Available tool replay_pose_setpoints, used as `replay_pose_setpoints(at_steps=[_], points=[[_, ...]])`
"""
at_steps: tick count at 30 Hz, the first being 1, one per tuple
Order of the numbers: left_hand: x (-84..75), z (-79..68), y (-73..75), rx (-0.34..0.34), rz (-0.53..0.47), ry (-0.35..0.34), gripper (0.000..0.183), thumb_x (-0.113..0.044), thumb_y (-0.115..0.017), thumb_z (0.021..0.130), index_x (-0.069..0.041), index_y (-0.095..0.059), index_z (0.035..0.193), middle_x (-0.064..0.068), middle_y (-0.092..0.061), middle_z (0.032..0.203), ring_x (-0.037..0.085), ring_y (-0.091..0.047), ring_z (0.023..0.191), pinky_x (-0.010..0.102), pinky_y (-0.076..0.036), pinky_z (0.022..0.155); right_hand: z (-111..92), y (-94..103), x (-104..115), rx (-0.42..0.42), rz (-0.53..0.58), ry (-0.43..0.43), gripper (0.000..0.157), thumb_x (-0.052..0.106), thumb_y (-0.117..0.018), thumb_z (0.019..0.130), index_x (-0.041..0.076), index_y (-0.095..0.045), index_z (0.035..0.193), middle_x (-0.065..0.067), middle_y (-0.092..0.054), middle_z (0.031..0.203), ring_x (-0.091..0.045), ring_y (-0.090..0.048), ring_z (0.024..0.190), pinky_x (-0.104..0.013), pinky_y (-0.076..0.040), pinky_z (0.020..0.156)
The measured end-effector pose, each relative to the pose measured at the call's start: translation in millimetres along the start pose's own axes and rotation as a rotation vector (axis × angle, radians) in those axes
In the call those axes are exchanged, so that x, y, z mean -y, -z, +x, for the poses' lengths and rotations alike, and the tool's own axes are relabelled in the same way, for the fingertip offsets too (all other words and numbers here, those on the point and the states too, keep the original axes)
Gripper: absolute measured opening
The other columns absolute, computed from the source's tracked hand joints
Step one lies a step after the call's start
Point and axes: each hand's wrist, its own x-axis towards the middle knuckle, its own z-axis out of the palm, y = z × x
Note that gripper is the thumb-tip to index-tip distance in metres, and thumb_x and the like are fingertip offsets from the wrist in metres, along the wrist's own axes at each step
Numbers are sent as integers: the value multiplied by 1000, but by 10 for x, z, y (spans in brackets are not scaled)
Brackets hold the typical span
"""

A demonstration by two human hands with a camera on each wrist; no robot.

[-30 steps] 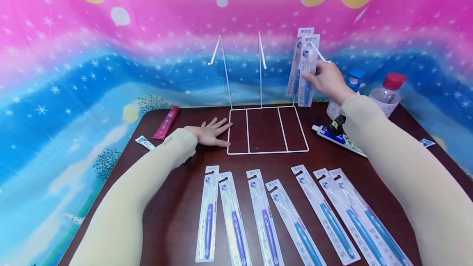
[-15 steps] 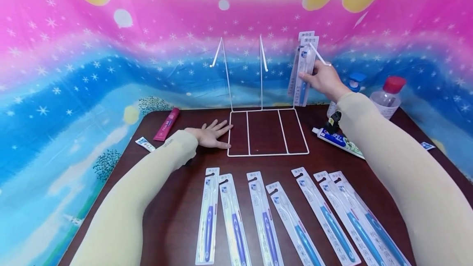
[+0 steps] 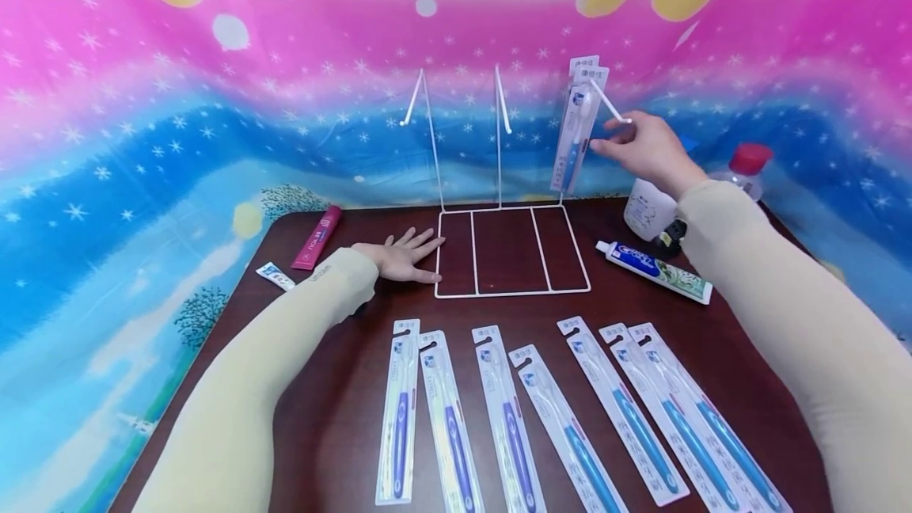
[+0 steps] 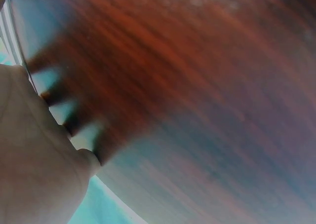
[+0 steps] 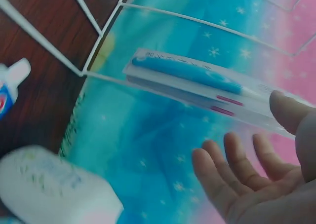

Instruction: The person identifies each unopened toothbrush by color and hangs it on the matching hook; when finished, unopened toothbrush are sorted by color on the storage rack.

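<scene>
Two packaged toothbrushes [image 3: 578,129] with blue handles hang one before the other on the right hook of a white wire rack [image 3: 513,292]. Beside them is my right hand [image 3: 651,150], fingers spread apart from the thumb and holding nothing; the right wrist view shows the thumb close to the packs [image 5: 192,81]. Whether it touches them I cannot tell. My left hand [image 3: 404,256] lies with fingers spread on the table, fingertips at the rack's left base wire. In front lie several packaged toothbrushes [image 3: 397,418], some purple and some blue [image 3: 627,410].
The rack's left hook [image 3: 412,99] and middle hook [image 3: 503,101] carry nothing. A pink tube [image 3: 317,238] and a small white tube [image 3: 275,276] lie at left. At right are a toothpaste tube [image 3: 659,270], a white bottle [image 3: 648,208] and a red-capped bottle [image 3: 750,161].
My right hand has let go of the front toothbrush pack and moved slightly right, away from it. The pack hangs on the hook. My left hand has stayed in place.
</scene>
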Motion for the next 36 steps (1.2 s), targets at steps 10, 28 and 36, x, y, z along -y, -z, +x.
replay_pose_setpoints(at_steps=[10,28,36], points=[[-66,-64,51,-19,6,-28,91,-74,-39,79,-31,3,148,-1,10,153,30,13,137,58,1,104,-1160,-71,-497,215,-424,130,41,38,-63,86,5,-63,108,-11,-64,93,-26,-59,83,-46,-47,72],[-66,-58,45,-25,-4,-40,89,-71,-40,82,-29,2,148,1,8,153,31,12,137,58,0,104,-2330,-310,-1425,390,-469,-216,68,44,-76,70,-4,-52,111,-5,-55,80,-18,-50,68,-39,-41,59],[-71,-72,38,-25,-20,-55,90,-71,-39,81,-27,1,149,3,9,153,34,12,137,59,3,103,-2357,-110,-1598,377,-455,-182,49,31,-78,71,-1,-56,102,-3,-55,78,-18,-50,68,-36,-41,59]])
